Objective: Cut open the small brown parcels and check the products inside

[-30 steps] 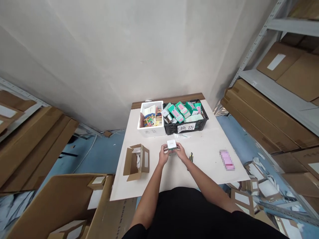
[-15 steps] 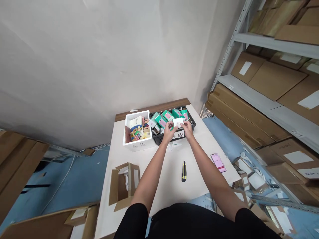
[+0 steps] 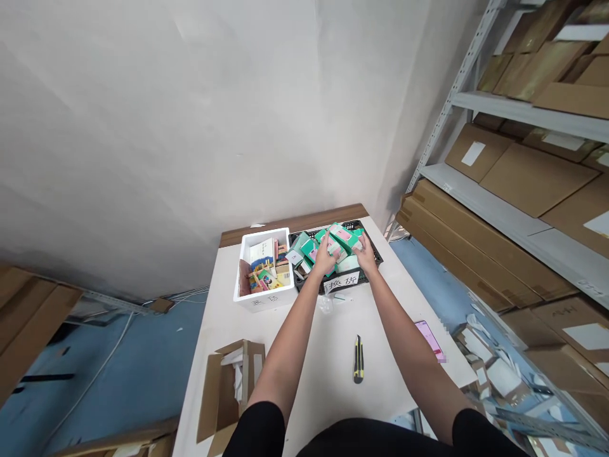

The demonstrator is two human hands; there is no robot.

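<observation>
A green box with a pink panel [image 3: 343,235] lies tilted between my two hands, over the black plastic basket [image 3: 378,257]. My left hand [image 3: 325,259] curls around its left side, fingers partly hidden among the boxes. At the box's right end, my right hand [image 3: 365,256] grips with bent fingers. More green boxes [image 3: 309,249] fill the basket, lying at different angles. A white handwritten label [image 3: 341,282] is on the basket's front. Beside it on the left stands a white foam box [image 3: 264,302] with books and booklets [image 3: 261,255] in it.
A yellow and black utility knife [image 3: 358,360] lies on the white table [image 3: 328,355]. A phone [image 3: 431,341] rests near the right edge. An open cardboard box [image 3: 212,393] stands front left. Shelves of cartons [image 3: 528,178] rise on the right. Clear plastic [image 3: 325,304] lies before the basket.
The white face held up before is turned away, and the green box now lies lower, among the others in the basket. My hands have spread apart a little. The view has shifted.
</observation>
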